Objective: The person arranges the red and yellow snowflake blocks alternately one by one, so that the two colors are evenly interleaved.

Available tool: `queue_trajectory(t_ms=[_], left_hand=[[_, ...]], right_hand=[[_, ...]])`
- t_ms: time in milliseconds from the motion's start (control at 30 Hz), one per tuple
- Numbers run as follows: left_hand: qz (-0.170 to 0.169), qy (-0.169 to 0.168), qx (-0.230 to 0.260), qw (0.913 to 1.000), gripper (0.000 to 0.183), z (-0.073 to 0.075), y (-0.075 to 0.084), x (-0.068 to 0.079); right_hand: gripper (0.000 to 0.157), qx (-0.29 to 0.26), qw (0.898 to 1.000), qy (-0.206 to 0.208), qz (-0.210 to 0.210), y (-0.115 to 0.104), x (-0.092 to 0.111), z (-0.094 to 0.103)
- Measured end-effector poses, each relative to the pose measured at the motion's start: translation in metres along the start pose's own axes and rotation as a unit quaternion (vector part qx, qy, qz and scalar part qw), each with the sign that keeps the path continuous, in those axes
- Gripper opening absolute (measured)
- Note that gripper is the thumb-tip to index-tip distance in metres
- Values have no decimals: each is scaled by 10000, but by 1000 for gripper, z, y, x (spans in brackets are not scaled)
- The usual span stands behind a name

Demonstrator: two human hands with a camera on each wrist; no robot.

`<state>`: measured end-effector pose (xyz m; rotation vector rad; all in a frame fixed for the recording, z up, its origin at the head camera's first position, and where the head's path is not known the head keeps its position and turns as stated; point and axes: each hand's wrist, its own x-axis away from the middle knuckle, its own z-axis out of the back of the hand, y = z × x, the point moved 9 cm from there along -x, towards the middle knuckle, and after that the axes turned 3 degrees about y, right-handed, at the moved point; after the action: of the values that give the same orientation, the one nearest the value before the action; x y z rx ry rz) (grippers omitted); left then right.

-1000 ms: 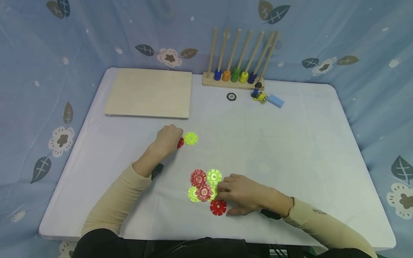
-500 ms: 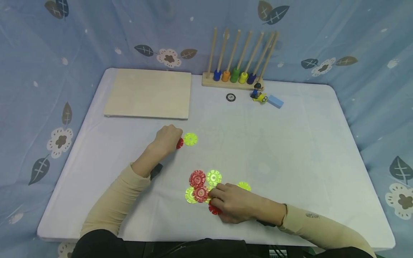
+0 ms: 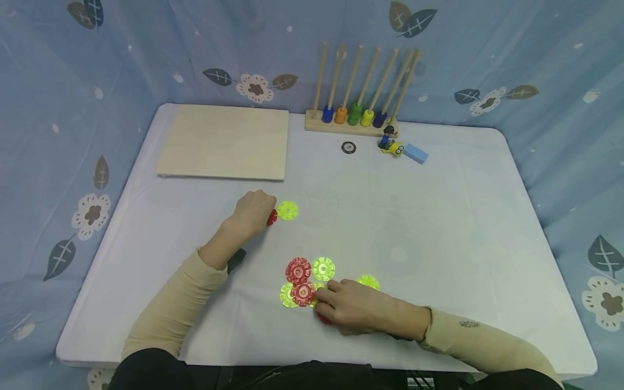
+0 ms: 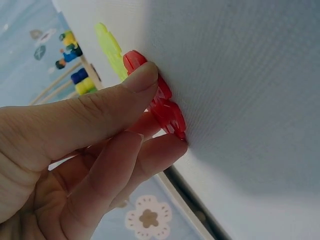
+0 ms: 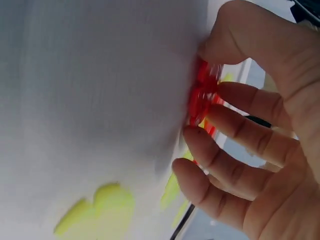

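Observation:
My left hand (image 3: 251,214) holds a red notched plastic disc (image 4: 170,116) at its edge between thumb and fingers, down at the white tabletop. A yellow-green notched disc (image 3: 288,210) lies just right of it. My right hand (image 3: 358,306) pinches another red notched disc (image 5: 201,95) by its rim, mostly hidden under the fingers in the head view. Left of those fingers lies a cluster with two red discs (image 3: 298,270) and several yellow-green discs (image 3: 323,269), some overlapping. One more yellow-green disc (image 3: 369,281) lies partly behind my right hand.
A wooden board (image 3: 224,142) lies at the back left. At the back stands a wooden peg rack (image 3: 353,127) with coloured beads. Before it are a black ring-shaped piece (image 3: 348,147), a small toy figure (image 3: 387,138) on a yellow vehicle, and a blue block (image 3: 416,154).
My right hand has moved slightly left and down and taken hold of the red disc, uncovering a yellow-green disc behind it. My left hand has stayed in place.

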<state>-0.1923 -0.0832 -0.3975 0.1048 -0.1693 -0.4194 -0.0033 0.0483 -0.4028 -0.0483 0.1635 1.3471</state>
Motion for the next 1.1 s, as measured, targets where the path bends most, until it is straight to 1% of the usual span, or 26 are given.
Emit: queue_trajectory(t_ms=[67, 100, 200, 233, 300, 433, 567, 700, 933, 1033, 1100], left_hand=[[17, -25, 5, 10000, 12, 0, 0, 0], [20, -27, 3, 10000, 12, 0, 0, 0], [20, -12, -8, 10000, 13, -1, -1, 0], [14, 4, -3, 10000, 13, -1, -1, 0], [0, 49, -1, 10000, 12, -1, -1, 0], [4, 68, 2, 10000, 12, -1, -2, 0], [1, 66, -30, 10000, 10, -1, -2, -1], [-26, 109, -35, 9999, 9, 0, -2, -1], [-17, 136, 8, 9999, 11, -1, -3, -2], [-6, 138, 51, 9999, 10, -1, -3, -2], [3, 143, 59, 9999, 10, -2, -3, -3]], right_hand=[[28, -191, 9993, -324, -28, 4, 2, -2], [33, -372, 9979, -517, -78, 8, 3, -4], [49, -1037, 9891, -941, -445, 25, 7, -4], [52, -1223, 9857, -981, -612, 34, 8, -2], [56, -1546, 9788, -927, -972, 54, 10, 2], [61, -1840, 9655, -784, -1668, 97, 11, 4], [63, -2000, 9527, -776, -2154, 135, 4, -4], [64, -2008, 9481, -701, -2364, 160, -10, -10], [65, -1839, 9444, -807, -2604, 190, -35, -26], [66, -1829, 9415, -871, -2692, 198, -44, -33], [67, -1813, 9415, -903, -2694, 201, -48, -37]])
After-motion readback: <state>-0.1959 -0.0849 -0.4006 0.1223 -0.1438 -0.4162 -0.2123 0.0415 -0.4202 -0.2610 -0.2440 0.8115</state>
